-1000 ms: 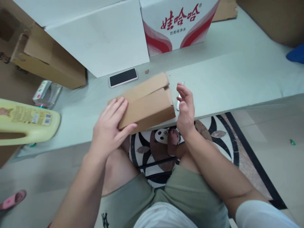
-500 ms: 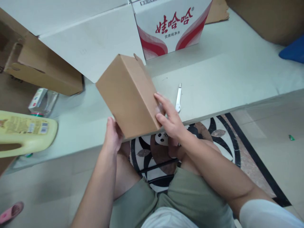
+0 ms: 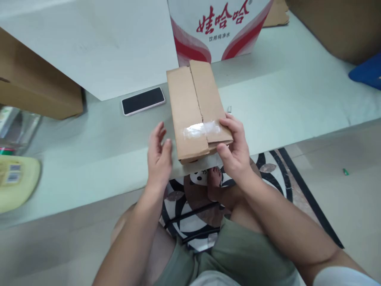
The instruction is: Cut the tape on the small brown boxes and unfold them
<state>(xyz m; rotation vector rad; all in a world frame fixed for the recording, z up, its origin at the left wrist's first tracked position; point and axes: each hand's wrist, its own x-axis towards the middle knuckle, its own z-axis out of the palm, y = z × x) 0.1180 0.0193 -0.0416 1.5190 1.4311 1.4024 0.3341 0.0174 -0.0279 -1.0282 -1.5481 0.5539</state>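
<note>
Clamped on the near right corner of the box point(image 3: 193, 107) with the right hand point(image 3: 235, 153): fingers point(image 3: 233, 125) curled over the top flap, thumb pressed against the near end. Held open just beside the box's left side, the left hand point(image 3: 159, 157), fingers loosely spread, seemingly not touching. Lying lengthwise at the near edge of the tabletop point(image 3: 282, 103), near end jutting past it; resting or lifted, hard to tell. Plain brown corrugated card, long and flat, two top flaps meeting in a lengthwise seam, crossed near the hands by a wrinkled strip of clear tape point(image 3: 201, 129). Behind the box's right side, only a small metal tip point(image 3: 229, 108), too little to identify. Left of the box, a glossy black phone point(image 3: 143, 100). Toward the far edge, a white-and-red printed carton point(image 3: 220, 28) and a white board point(image 3: 89, 43), both cut off at the top. At the left edge, a brown carton point(image 3: 35, 91) and a yellow jug point(image 3: 16, 180), cropped and blurred.
</note>
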